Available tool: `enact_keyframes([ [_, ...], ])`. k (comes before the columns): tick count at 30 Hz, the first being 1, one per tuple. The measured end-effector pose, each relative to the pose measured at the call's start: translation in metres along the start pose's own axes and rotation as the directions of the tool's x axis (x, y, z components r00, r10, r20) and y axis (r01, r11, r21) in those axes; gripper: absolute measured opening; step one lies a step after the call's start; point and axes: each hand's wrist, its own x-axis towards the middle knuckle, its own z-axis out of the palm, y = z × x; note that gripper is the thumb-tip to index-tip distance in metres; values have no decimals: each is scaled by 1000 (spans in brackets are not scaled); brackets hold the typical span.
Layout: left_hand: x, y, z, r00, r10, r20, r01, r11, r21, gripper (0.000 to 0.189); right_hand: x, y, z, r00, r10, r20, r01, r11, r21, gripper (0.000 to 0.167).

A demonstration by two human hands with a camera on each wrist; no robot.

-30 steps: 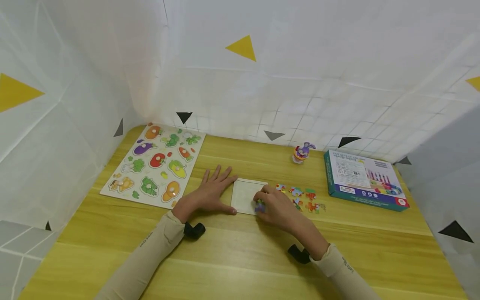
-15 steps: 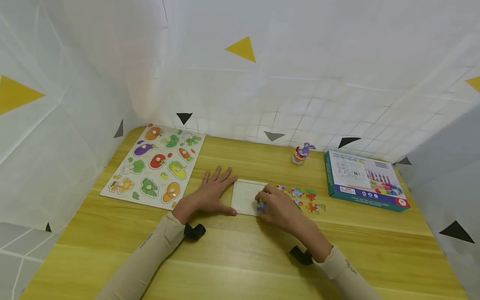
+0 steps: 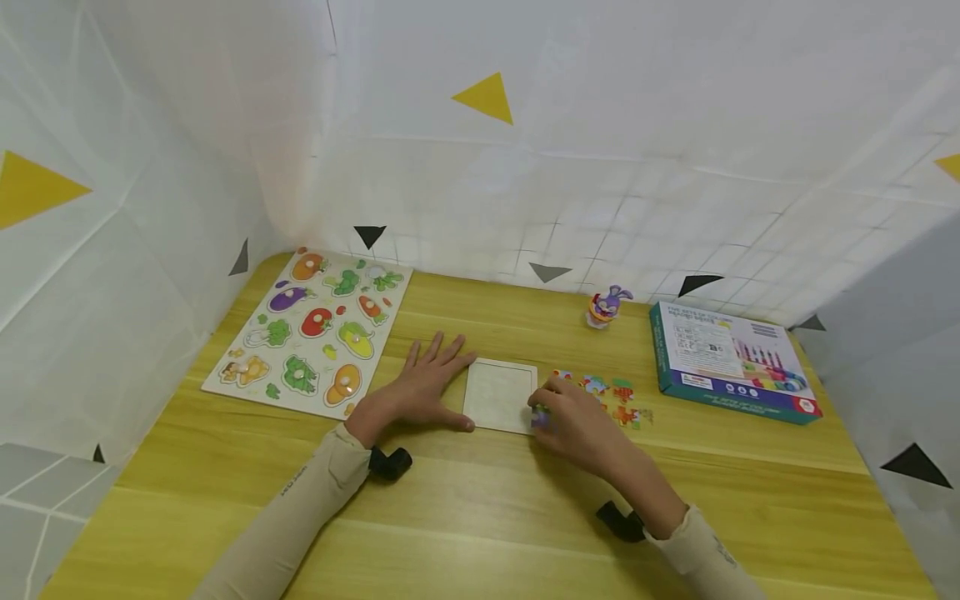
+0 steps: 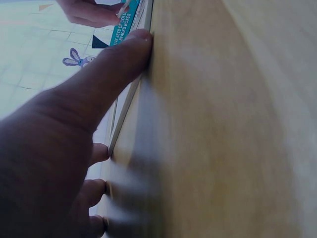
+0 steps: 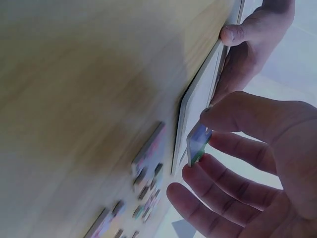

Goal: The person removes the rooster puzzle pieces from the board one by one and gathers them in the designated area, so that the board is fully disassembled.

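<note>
My left hand lies spread with its thumb and fingertips at the left edge of a small pale puzzle tray. In the left wrist view the thumb presses at the tray's edge. My right hand pinches a purple, blue and green jigsaw piece between thumb and fingers, over the tray's right edge. The piece stands tilted, above the tray, in the right wrist view. Just beyond that hand lie several colourful jigsaw pieces on the table, some partly hidden behind it.
A vegetable peg puzzle board lies at the left. Toward the back stands a purple rabbit figurine. A teal-edged boxed set lies at the right, and white sheeting hangs behind the wooden table.
The right hand has shifted slightly right with the jigsaw piece, from over the tray to its right edge, uncovering more of the tray. The left hand stays in place.
</note>
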Motion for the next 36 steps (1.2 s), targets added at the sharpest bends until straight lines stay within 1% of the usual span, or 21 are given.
enact_keyframes([
  [8,0,1,-1,1000,3,-2,-3,1000,5,110,-12,11,-4,999,-18,-49,19,1000,13,25],
  [14,0,0,2,1000,8,-4,-8,1000,12,110,-24,17,-9,999,31,-41,-30,999,14,27],
  [18,1,-1,2,1000,9,-2,-9,1000,13,110,-32,18,-16,998,49,-47,-49,999,-6,31],
  [26,-1,-2,3,1000,13,-8,-13,1000,-4,110,-47,24,-24,996,72,-59,-75,996,-45,31],
  [31,0,-1,2,1000,7,6,-7,1000,0,110,-56,31,-28,994,89,-59,-92,994,-52,29],
  [36,0,0,0,1000,-3,16,3,1000,11,110,-62,37,-32,992,114,-63,-117,992,-56,31],
])
